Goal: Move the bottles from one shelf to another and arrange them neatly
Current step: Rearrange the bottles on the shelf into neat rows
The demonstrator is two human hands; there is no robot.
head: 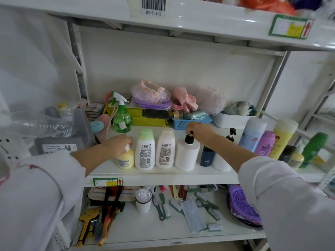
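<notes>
Both grips over white shelf (pixel 163 173) bottles

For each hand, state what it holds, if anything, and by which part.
The left hand has its grip on the cap of the small yellow bottle. The right hand pinches the black pump head of the white pump bottle.

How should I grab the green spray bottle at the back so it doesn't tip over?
Probably best to grip the green spray bottle round its thin neck, just under the white trigger head. Come straight down from above: it stands upright, its round belly is wide, and other bottles line up in front.
</notes>
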